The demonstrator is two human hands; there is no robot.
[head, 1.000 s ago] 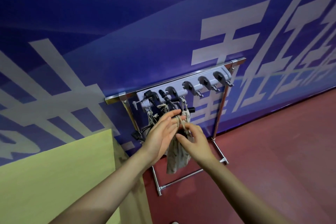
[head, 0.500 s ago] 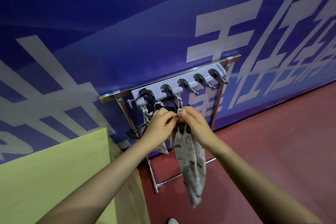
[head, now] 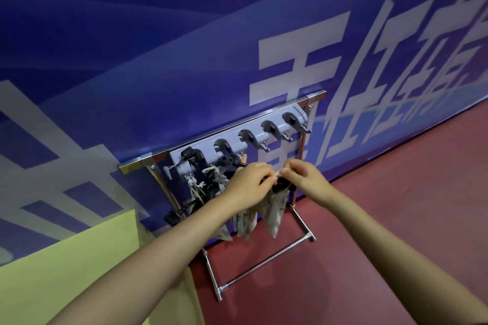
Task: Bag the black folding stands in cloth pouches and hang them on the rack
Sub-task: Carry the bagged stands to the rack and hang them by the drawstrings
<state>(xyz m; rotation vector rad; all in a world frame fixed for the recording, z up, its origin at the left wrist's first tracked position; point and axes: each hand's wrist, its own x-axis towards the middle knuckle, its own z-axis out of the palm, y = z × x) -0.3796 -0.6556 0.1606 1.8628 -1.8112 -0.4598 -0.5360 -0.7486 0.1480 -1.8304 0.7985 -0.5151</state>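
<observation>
A deep blue wall banner with large pale characters (head: 290, 66) fills the upper part of the frame, and a dark red floor (head: 396, 219) runs along the lower right. A pale yellow-green flat surface (head: 66, 266) takes the lower left corner, its edge close beside the left foot of a chrome tube rack (head: 264, 269) that stands against the banner at centre. Across the rack's top bar sits a grey plastic hook strip with round clips (head: 266, 132); the three clips toward the right hang free, while the two at the left are crowded with black stand parts and knotted cream drawstrings (head: 208, 171). Two patterned beige cloth pouches (head: 244, 221) hang below those cords, partly hidden behind the left forearm.

The left hand (head: 248, 185) and the right hand (head: 303, 179) meet just below the strip, in the middle of the frame. Both are curled, fingers narrowly closed in a pinch on the mouth of a third beige printed cloth pouch (head: 274, 214), which hangs straight down from between them, in front of the rack's right upright. A black folding stand (head: 281, 183) shows as a dark lump at the pouch's open top, right under the fingertips. Whether the cord is on a hook cannot be told; the hands cover it.
</observation>
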